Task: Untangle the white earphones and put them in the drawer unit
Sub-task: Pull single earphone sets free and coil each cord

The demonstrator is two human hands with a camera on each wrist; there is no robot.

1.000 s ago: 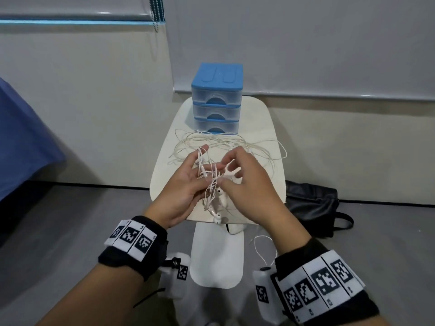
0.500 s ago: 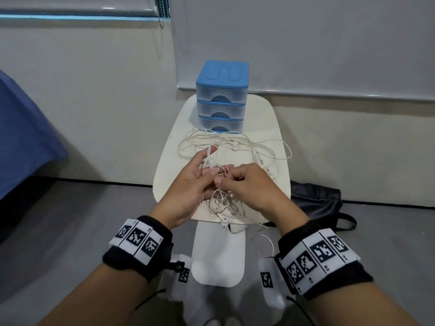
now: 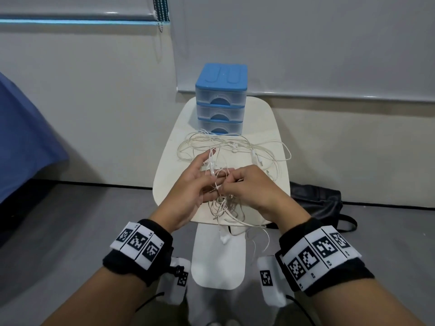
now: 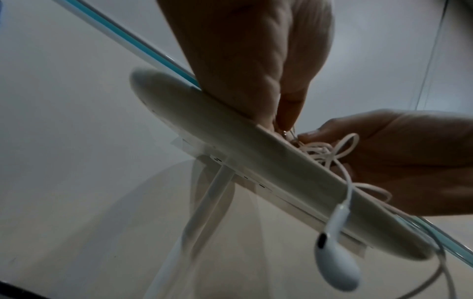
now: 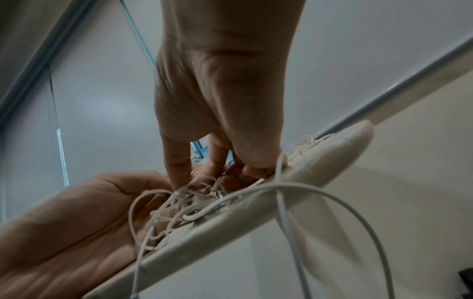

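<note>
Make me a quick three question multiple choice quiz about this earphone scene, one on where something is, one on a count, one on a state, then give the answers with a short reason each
1. Where does the drawer unit stand?
A. at the table's far end
B. on the floor
C. at the table's near edge

2. How many drawers does it have?
A. two
B. three
C. five

3. What state are the white earphones in?
A. coiled neatly
B. in a drawer
C. tangled on the table

Answers:
1 A, it sits beyond the cables, by the wall.
2 B, three stacked fronts show in the head view.
3 C, loops lie crossed while the left hand and right hand pinch the knot; one earbud dangles over the near edge.
</note>
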